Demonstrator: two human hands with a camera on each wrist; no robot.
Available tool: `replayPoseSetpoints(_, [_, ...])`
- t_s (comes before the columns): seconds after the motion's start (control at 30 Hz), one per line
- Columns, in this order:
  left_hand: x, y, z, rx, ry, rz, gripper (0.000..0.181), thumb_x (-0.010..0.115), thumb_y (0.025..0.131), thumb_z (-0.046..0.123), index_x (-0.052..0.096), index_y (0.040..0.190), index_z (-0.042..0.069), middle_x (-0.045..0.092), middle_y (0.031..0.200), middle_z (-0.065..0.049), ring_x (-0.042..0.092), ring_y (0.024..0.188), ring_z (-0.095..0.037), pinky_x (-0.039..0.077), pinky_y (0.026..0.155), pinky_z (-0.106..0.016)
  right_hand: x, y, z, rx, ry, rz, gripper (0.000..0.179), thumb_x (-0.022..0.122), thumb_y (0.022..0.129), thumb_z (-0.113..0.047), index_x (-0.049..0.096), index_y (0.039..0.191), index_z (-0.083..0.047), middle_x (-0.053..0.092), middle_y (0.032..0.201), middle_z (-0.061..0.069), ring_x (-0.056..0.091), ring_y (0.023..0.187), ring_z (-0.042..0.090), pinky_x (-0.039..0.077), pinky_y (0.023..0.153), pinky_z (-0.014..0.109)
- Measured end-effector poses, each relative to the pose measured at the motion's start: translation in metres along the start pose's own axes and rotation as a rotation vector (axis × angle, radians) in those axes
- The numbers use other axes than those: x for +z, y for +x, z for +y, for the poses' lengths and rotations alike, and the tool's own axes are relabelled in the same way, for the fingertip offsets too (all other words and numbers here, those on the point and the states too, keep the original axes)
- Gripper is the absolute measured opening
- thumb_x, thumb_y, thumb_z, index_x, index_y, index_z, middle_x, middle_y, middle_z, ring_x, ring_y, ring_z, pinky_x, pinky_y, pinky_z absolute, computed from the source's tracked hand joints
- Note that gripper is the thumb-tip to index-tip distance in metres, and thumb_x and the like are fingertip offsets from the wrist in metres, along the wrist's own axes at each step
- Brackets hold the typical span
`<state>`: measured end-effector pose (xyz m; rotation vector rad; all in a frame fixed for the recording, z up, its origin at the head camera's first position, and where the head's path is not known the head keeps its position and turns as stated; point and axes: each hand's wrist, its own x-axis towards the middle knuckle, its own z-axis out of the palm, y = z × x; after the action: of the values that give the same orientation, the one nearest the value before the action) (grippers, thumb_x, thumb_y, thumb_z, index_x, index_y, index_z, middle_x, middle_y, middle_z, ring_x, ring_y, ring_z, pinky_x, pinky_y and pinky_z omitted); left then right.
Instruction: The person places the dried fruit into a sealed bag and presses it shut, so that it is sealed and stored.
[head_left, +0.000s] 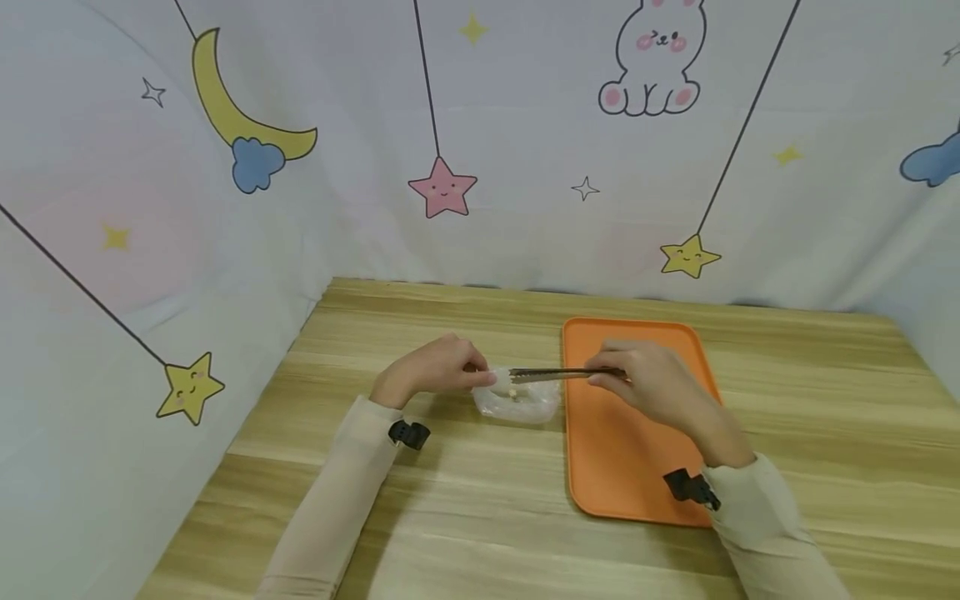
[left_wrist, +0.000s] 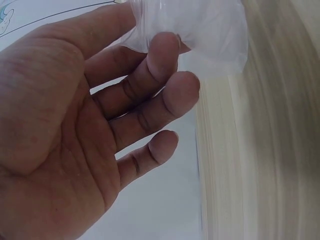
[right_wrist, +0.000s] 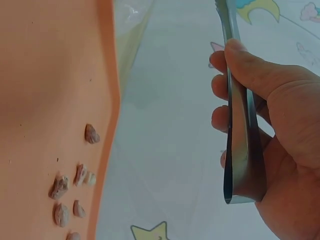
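Observation:
My left hand (head_left: 442, 364) pinches the edge of a clear plastic bag (head_left: 517, 408) between thumb and index finger; its other fingers are loosely bent in the left wrist view. The bag lies on the table left of the orange tray (head_left: 622, 475), with a small pale piece (head_left: 513, 393) visible in it. With my right hand (head_left: 656, 385) I grip metal tongs (right_wrist: 242, 150), thumb on one arm and fingers on the other. Their toothed tips point left, over the bag and close to my left fingertips. Whether the tips hold anything cannot be made out.
Several small brownish, nut-like pieces (right_wrist: 61, 215) lie on the tray near one edge, hidden behind my right hand in the head view. Around it spreads the wooden table (head_left: 465, 517). A cloth backdrop (head_left: 525, 233) with printed stars closes off the back and sides.

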<state>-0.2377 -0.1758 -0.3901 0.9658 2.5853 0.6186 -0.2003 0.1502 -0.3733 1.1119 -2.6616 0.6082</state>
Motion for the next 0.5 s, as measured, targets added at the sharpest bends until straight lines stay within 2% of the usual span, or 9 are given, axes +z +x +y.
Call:
replayPoseSetpoints(0.13, [0.000, 0.001, 0.000, 0.000, -0.008, -0.003, 0.027, 0.059, 0.103, 0.029, 0.077, 0.100, 0.010, 0.069, 0.076, -0.001, 0.045, 0.058, -0.006, 0.039, 0.060, -0.024, -0.006, -0.003, 0.005, 0.039, -0.013, -0.003, 0.010, 0.073, 0.092, -0.017, 0.077, 0.101, -0.013, 0.065, 0.090, -0.008, 0.057, 0.069, 0.005, 0.045, 0.059, 0.027])
replayPoseSetpoints(0.33, [0.001, 0.001, -0.001, 0.002, -0.013, -0.005, 0.027, 0.059, 0.103, 0.030, 0.077, 0.100, 0.010, 0.068, 0.076, 0.000, 0.047, 0.059, -0.006, 0.040, 0.060, -0.025, -0.018, -0.009, 0.019, 0.071, -0.055, 0.017, 0.010, 0.074, 0.092, -0.017, 0.076, 0.100, -0.013, 0.066, 0.091, -0.006, 0.053, 0.063, 0.004, 0.045, 0.059, 0.029])
replayPoseSetpoints(0.5, [0.000, 0.000, -0.001, 0.004, -0.011, -0.007, 0.026, 0.060, 0.103, 0.029, 0.077, 0.100, 0.010, 0.069, 0.076, 0.002, 0.051, 0.059, -0.006, 0.041, 0.060, -0.024, -0.027, -0.016, 0.033, 0.132, -0.086, 0.009, 0.017, 0.073, 0.093, -0.016, 0.075, 0.107, -0.008, 0.069, 0.096, 0.001, 0.061, 0.073, 0.013, 0.049, 0.064, 0.036])
